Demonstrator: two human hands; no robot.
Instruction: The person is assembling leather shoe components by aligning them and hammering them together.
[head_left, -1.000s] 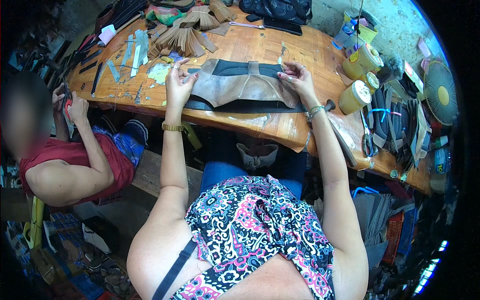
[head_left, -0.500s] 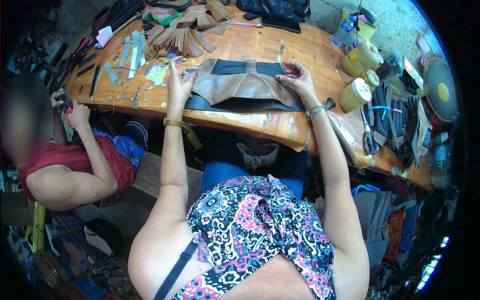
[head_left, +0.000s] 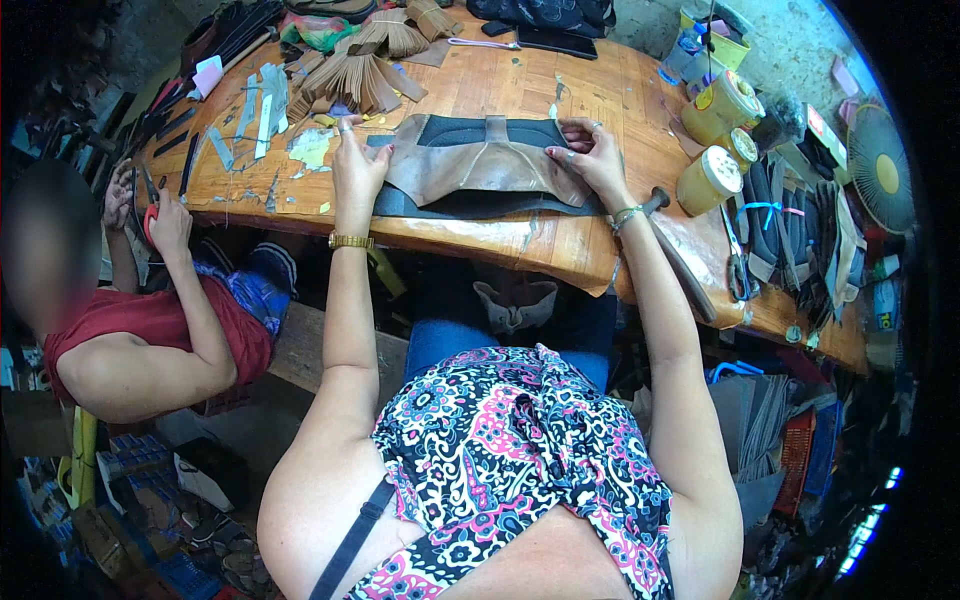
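A brown leather piece (head_left: 440, 170), shaped like a shoe upper with a strip across its middle, lies near the table's front edge. Black sheet material (head_left: 470, 211) shows beneath it and sticks out toward me. My left hand (head_left: 360, 170) is at the leather's left end, thumb on its edge and index finger raised, the grip closed on that edge. At the right end, my right hand (head_left: 594, 165) pinches the upper corner between thumb and fingers. The undersides of both grips are hidden.
Right of my hand are a hammer (head_left: 682, 262), scissors (head_left: 738, 268), glue jars (head_left: 710, 182) and tied dark strips (head_left: 775, 225). Fanned brown leather pieces (head_left: 360, 80) lie at the far left. A co-worker (head_left: 150, 350) sits at left with red-handled scissors (head_left: 150, 215).
My right thumb has shifted slightly left on the leather; my left hand stays about where it was. The co-worker's scissors have tilted upward and spread apart from the other hand.
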